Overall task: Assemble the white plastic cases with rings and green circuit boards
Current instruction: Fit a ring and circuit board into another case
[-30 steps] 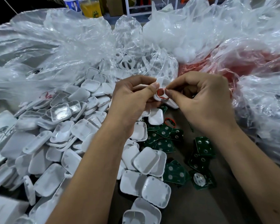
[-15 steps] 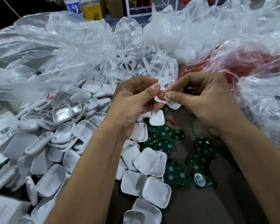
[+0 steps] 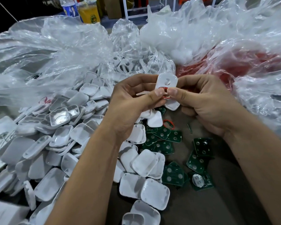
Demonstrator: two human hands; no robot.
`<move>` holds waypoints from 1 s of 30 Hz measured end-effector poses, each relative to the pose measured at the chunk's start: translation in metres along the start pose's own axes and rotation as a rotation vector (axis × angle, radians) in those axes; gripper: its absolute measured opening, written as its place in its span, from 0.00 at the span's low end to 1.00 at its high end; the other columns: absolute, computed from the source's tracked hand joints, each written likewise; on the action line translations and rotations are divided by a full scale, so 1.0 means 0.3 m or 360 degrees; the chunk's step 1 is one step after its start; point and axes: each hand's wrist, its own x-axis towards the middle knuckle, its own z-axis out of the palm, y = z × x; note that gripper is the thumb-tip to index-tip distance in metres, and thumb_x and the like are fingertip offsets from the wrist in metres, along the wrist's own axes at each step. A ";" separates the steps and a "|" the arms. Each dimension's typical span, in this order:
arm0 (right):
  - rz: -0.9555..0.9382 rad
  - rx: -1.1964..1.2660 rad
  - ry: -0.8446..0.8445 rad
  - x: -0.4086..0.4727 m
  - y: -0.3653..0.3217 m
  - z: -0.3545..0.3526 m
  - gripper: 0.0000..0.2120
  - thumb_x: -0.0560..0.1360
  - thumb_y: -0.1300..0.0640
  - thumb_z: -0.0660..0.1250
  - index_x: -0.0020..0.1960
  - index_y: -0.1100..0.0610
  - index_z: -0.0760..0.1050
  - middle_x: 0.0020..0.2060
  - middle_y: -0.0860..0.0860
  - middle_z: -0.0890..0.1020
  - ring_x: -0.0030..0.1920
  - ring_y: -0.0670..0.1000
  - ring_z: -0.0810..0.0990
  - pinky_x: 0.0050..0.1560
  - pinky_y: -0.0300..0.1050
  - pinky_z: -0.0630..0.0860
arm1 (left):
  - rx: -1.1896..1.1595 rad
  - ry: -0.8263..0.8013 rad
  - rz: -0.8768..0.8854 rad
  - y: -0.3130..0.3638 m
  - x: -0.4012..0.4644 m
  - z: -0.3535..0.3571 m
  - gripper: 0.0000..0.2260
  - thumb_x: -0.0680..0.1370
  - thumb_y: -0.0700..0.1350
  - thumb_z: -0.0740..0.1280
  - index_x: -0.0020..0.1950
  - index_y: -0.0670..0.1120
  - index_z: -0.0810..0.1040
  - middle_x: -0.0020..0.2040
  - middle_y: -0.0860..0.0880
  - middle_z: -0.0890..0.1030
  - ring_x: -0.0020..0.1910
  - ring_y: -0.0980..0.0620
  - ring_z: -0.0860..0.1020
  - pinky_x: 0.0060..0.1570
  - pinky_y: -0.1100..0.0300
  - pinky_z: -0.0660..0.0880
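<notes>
My left hand [image 3: 133, 101] and my right hand [image 3: 206, 101] meet above the table and together hold a white plastic case [image 3: 167, 81] with a small hole in it. Both thumbs press a red ring [image 3: 165, 93] against the case's lower part; most of the ring is hidden under the thumbs. A second white piece [image 3: 173, 104] shows just below the thumbs. Another red ring [image 3: 168, 123] lies on the table under the hands. Green circuit boards [image 3: 201, 146] are scattered on the brown table, and a heap of white case halves [image 3: 58, 140] covers the left side.
Crumpled clear plastic bags [image 3: 58, 51] fill the back; one at the right holds red rings [image 3: 250, 62], one in the middle holds white frames [image 3: 125, 65]. A bottle and a yellow drink cup [image 3: 89, 13] stand at the far left. White boxes [image 3: 0, 137] sit at the left edge.
The white case has been tipped up so its flat face with the hole stands above the thumbs. Both thumbs have closed over the red ring, which showed more fully before.
</notes>
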 end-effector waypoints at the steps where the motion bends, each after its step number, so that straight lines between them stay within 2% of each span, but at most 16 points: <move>1: -0.0019 0.0030 -0.0010 -0.001 -0.001 0.001 0.09 0.66 0.50 0.78 0.43 0.53 0.87 0.37 0.58 0.74 0.30 0.48 0.64 0.25 0.37 0.62 | 0.0016 0.0003 0.0018 0.000 0.000 0.002 0.09 0.74 0.33 0.74 0.54 0.40 0.83 0.49 0.40 0.86 0.45 0.45 0.86 0.47 0.57 0.82; 3: -0.0065 0.0068 -0.0030 -0.001 0.000 0.003 0.07 0.68 0.52 0.78 0.42 0.54 0.87 0.37 0.59 0.72 0.29 0.51 0.60 0.26 0.44 0.56 | 0.0027 0.0031 0.0041 -0.001 0.000 0.009 0.11 0.72 0.33 0.75 0.53 0.40 0.83 0.48 0.41 0.86 0.44 0.45 0.86 0.47 0.57 0.83; 7: -0.0131 0.0046 0.0002 0.002 0.008 0.002 0.08 0.70 0.54 0.78 0.44 0.58 0.86 0.29 0.55 0.69 0.26 0.48 0.60 0.25 0.44 0.54 | -0.0007 0.0062 0.0036 -0.002 0.001 0.018 0.12 0.70 0.36 0.75 0.53 0.39 0.83 0.46 0.41 0.87 0.44 0.45 0.86 0.46 0.58 0.83; 9: -0.0131 0.0037 0.0011 0.004 0.011 -0.001 0.11 0.70 0.54 0.77 0.46 0.62 0.84 0.28 0.53 0.67 0.27 0.49 0.59 0.27 0.46 0.53 | -0.0028 0.0080 0.0026 -0.003 0.002 0.020 0.13 0.69 0.36 0.75 0.53 0.38 0.83 0.47 0.40 0.86 0.44 0.44 0.86 0.46 0.58 0.83; 11: -0.0124 0.0025 0.0001 0.004 0.013 0.000 0.11 0.71 0.55 0.77 0.47 0.63 0.83 0.30 0.56 0.66 0.30 0.52 0.58 0.28 0.48 0.53 | -0.0039 0.0080 0.0029 -0.003 0.002 0.022 0.13 0.69 0.36 0.75 0.53 0.38 0.83 0.47 0.39 0.86 0.44 0.44 0.86 0.47 0.57 0.83; 13: -0.0134 0.0022 -0.0013 0.002 0.013 -0.001 0.12 0.71 0.54 0.77 0.47 0.62 0.84 0.32 0.56 0.68 0.30 0.53 0.59 0.27 0.44 0.55 | -0.0038 0.0075 0.0033 -0.003 0.002 0.022 0.12 0.70 0.36 0.75 0.53 0.37 0.83 0.46 0.39 0.86 0.43 0.44 0.86 0.47 0.56 0.84; 16: -0.0142 0.0028 -0.0018 -0.001 0.015 0.000 0.15 0.70 0.53 0.77 0.47 0.64 0.82 0.34 0.58 0.71 0.29 0.51 0.63 0.24 0.36 0.62 | -0.0027 0.0090 0.0018 -0.005 0.003 0.023 0.11 0.70 0.36 0.74 0.52 0.37 0.83 0.46 0.39 0.86 0.42 0.44 0.86 0.46 0.56 0.84; 21: -0.0136 -0.0011 -0.0017 0.001 0.020 0.000 0.16 0.71 0.52 0.76 0.47 0.65 0.80 0.37 0.61 0.73 0.35 0.58 0.65 0.25 0.43 0.58 | -0.0035 0.0115 -0.0005 -0.006 0.001 0.031 0.11 0.69 0.37 0.74 0.50 0.38 0.83 0.45 0.39 0.86 0.41 0.45 0.86 0.45 0.57 0.83; 23: -0.0131 0.0000 -0.0008 0.002 0.021 -0.002 0.15 0.71 0.52 0.76 0.46 0.65 0.80 0.36 0.60 0.73 0.36 0.57 0.66 0.25 0.41 0.59 | -0.0027 0.0124 -0.0009 -0.008 0.000 0.035 0.09 0.71 0.35 0.74 0.50 0.38 0.82 0.44 0.40 0.86 0.41 0.45 0.86 0.44 0.57 0.83; 26: -0.0148 -0.0026 -0.0002 0.002 0.026 -0.002 0.12 0.72 0.52 0.76 0.46 0.62 0.82 0.36 0.60 0.75 0.35 0.56 0.67 0.25 0.38 0.63 | 0.0001 0.0137 -0.0031 -0.015 -0.001 0.037 0.06 0.75 0.30 0.72 0.49 0.38 0.81 0.43 0.41 0.86 0.40 0.46 0.85 0.44 0.58 0.83; 30: -0.0209 -0.0109 0.0014 0.007 0.038 0.002 0.04 0.77 0.57 0.74 0.46 0.57 0.84 0.33 0.58 0.76 0.31 0.55 0.68 0.28 0.39 0.63 | 0.0017 0.0170 -0.0055 -0.017 0.002 0.039 0.05 0.76 0.28 0.71 0.48 0.37 0.80 0.41 0.42 0.85 0.38 0.47 0.85 0.42 0.58 0.82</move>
